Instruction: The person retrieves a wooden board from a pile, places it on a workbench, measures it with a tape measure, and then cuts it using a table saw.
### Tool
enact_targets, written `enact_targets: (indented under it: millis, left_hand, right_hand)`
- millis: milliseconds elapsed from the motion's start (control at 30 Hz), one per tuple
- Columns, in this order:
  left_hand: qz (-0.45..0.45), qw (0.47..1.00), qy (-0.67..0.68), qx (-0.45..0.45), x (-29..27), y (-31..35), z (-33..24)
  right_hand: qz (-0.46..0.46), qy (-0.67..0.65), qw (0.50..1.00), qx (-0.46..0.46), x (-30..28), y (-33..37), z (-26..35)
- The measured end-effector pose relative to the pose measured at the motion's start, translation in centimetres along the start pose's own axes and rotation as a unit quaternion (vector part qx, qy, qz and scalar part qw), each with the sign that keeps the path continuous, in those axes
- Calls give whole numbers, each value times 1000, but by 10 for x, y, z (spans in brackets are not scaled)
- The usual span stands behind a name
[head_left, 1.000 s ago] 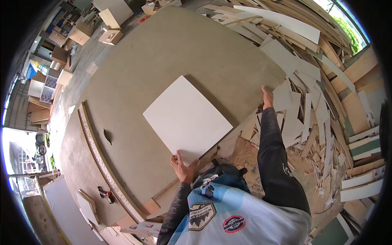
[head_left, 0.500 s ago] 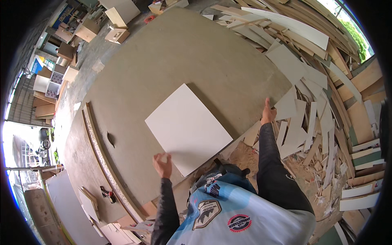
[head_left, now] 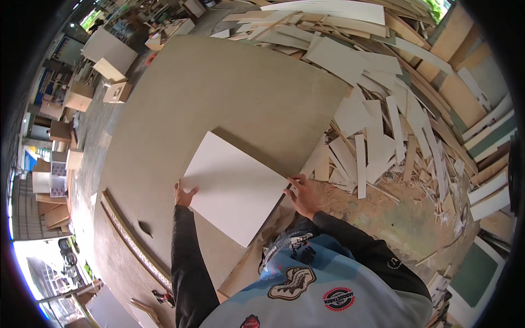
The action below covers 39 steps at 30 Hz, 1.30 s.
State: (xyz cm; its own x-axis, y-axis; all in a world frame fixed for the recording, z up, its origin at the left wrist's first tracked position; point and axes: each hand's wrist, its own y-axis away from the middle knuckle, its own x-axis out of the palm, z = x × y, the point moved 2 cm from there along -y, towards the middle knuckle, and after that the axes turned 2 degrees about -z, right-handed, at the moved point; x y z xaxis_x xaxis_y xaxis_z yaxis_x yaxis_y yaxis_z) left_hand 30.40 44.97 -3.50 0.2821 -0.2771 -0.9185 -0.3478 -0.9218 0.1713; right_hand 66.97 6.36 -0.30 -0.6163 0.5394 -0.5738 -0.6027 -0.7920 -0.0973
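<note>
A white square panel [head_left: 235,186] sits at the near edge of a broad brown-grey board surface [head_left: 235,87], with a shadow along its far side. My left hand [head_left: 186,195] grips its left edge, thumb resting on top and the other fingers partly hidden at the side. At the panel's right corner, my right hand [head_left: 302,195] holds on with bent fingers; its undersides cannot be seen. Both dark sleeves reach in from below.
A long narrow strip [head_left: 131,238] lies on the board at left, near a dark leaf-like piece [head_left: 144,228] and a red-black power tool [head_left: 163,298]. Offcuts [head_left: 377,131] are heaped on the floor at right. Small wooden boxes [head_left: 117,92] stand at far left.
My right hand has come left from the board's right edge onto the panel's corner. My left hand has moved onto the panel's left edge. The panel looks turned, and the view has shifted.
</note>
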Motion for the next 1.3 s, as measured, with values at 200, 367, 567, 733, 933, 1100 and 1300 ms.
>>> enact_targets:
  millis: [200, 367, 567, 733, 933, 1100, 1300]
  left_hand:
    - [-29, 998, -36, -34, 4, 18, 8]
    - [-44, 975, -55, -212, 7, 96, 23]
    - [-121, 902, -45, -413, 34, 277, 48]
    - [-180, 810, 222, -512, 83, 427, -29]
    - [-171, 617, 547, -539, 123, 484, -80]
    - [-310, 347, 803, -372, 125, 448, -71]
    - [-438, 363, 685, -454, 130, 446, -85]
  right_hand:
    - [-59, -184, 978, 75, 19, -8, -20]
    - [-57, -137, 987, 64, 45, -50, -13]
    - [140, -24, 990, -4, 135, -146, 40]
    - [303, -70, 936, -167, 215, -154, 99]
    - [372, -139, 858, -327, 269, -90, 163]
    - [195, -171, 918, -299, 232, -15, 159]
    - [247, -68, 891, -376, 121, 43, 122]
